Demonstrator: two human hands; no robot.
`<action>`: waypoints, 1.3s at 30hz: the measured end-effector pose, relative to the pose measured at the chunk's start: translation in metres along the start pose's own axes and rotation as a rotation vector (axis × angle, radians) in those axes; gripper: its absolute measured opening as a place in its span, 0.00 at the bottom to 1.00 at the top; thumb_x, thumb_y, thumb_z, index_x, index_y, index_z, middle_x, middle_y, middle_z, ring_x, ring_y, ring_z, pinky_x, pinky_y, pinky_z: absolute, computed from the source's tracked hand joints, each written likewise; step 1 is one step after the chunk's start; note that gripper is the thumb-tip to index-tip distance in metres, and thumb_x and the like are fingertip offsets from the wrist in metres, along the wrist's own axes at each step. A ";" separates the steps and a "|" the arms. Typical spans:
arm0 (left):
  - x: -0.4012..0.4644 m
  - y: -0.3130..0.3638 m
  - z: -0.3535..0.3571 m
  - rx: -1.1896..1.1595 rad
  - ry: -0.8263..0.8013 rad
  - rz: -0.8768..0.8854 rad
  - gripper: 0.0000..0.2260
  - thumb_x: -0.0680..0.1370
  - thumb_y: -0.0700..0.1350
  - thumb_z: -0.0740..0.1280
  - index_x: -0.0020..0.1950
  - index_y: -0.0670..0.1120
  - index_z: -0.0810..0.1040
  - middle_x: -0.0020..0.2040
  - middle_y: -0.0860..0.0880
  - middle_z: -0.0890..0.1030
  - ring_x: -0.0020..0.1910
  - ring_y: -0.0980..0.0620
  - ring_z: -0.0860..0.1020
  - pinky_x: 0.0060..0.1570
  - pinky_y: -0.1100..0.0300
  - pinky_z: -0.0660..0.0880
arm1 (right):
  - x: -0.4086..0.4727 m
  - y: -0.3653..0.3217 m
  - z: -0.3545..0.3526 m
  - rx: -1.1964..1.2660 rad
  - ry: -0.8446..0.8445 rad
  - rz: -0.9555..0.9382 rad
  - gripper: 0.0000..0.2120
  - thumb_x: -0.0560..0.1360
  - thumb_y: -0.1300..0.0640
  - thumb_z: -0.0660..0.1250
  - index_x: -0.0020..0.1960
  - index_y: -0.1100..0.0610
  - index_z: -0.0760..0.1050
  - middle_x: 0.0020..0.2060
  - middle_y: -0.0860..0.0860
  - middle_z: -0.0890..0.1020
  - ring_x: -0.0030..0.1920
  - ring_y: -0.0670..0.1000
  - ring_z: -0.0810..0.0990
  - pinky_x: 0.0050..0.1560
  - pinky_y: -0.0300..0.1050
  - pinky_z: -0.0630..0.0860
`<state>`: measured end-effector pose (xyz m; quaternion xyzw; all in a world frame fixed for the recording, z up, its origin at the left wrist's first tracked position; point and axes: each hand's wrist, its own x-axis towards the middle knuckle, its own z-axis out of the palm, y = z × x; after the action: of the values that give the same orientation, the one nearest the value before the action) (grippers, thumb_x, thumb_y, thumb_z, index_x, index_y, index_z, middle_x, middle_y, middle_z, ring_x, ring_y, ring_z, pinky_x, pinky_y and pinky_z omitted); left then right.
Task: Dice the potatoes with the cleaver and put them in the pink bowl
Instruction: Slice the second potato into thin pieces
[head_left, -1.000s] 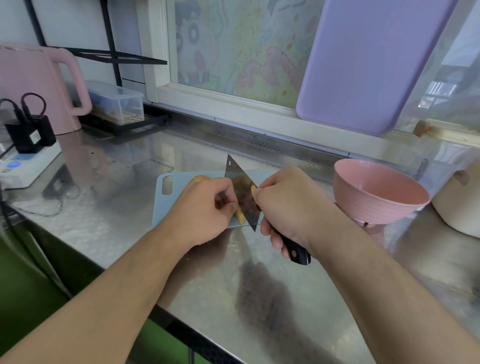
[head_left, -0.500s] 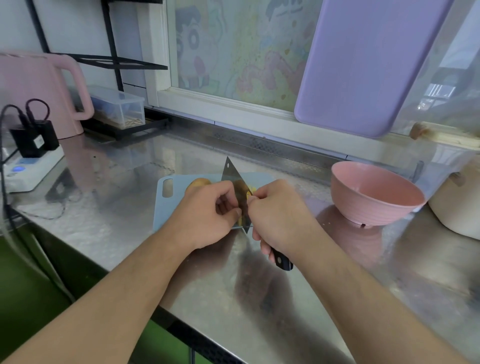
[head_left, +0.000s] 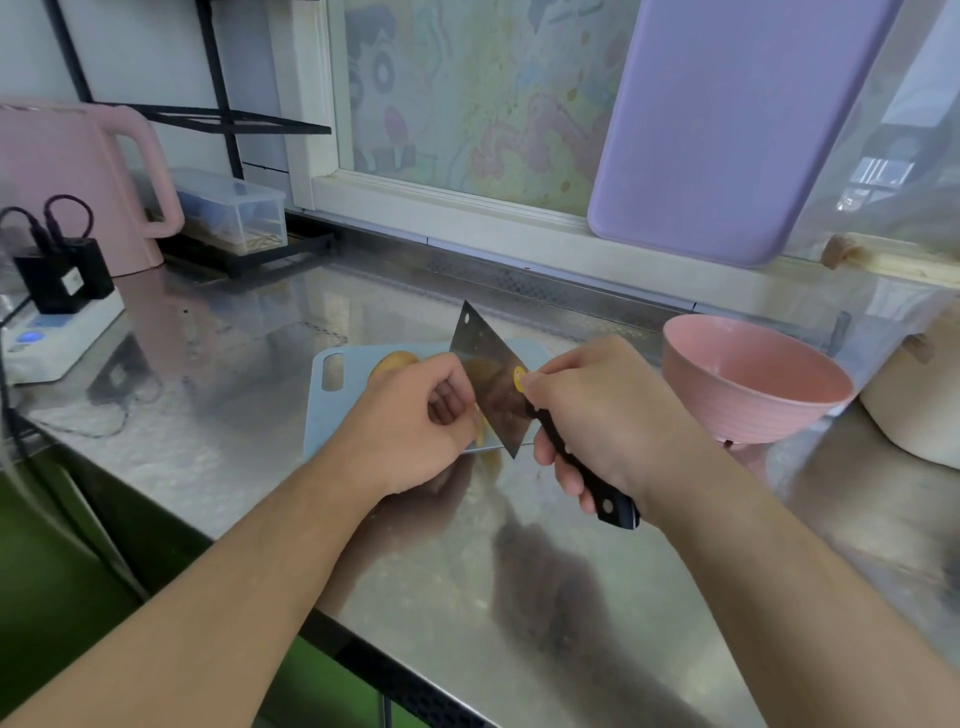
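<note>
Lifted since earlier, the cleaver (head_left: 491, 387) tilts at frame centre in the right hand's (head_left: 597, 415) grip; the left hand (head_left: 415, 421) curls over a potato (head_left: 392, 362).

The bench (head_left: 218, 431) is brushed steel, shiny enough to mirror the arms. The cleaver (head_left: 491, 387) has a bright metal blade and a glossy black handle. The pink bowl (head_left: 748, 395) looks like matt ribbed plastic; the pale blue cutting board (head_left: 324, 410) is smooth plastic. The potato (head_left: 392, 364) skin is dull.
</note>
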<state>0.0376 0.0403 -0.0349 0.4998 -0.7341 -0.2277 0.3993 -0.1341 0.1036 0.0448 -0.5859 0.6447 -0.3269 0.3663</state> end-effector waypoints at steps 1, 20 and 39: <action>0.000 0.000 0.000 -0.003 0.001 -0.007 0.07 0.75 0.39 0.74 0.43 0.50 0.81 0.42 0.50 0.82 0.39 0.56 0.79 0.37 0.68 0.76 | 0.000 0.000 -0.002 0.011 0.004 0.001 0.14 0.82 0.57 0.61 0.47 0.65 0.79 0.29 0.64 0.81 0.22 0.58 0.72 0.24 0.45 0.71; 0.002 0.000 -0.001 0.033 -0.006 -0.033 0.09 0.75 0.36 0.68 0.47 0.52 0.80 0.45 0.54 0.81 0.44 0.61 0.77 0.41 0.73 0.73 | 0.005 0.009 0.020 0.093 -0.107 0.113 0.13 0.78 0.59 0.63 0.44 0.70 0.75 0.27 0.61 0.75 0.23 0.56 0.70 0.24 0.42 0.70; 0.002 0.000 -0.002 0.025 -0.008 -0.039 0.09 0.77 0.37 0.68 0.47 0.51 0.80 0.46 0.53 0.81 0.45 0.61 0.77 0.42 0.72 0.73 | 0.006 0.003 0.005 0.239 -0.235 0.319 0.18 0.75 0.50 0.62 0.29 0.57 0.67 0.22 0.51 0.67 0.19 0.51 0.64 0.21 0.36 0.61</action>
<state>0.0390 0.0384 -0.0331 0.5181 -0.7285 -0.2285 0.3855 -0.1318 0.0982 0.0389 -0.4632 0.6386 -0.2686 0.5528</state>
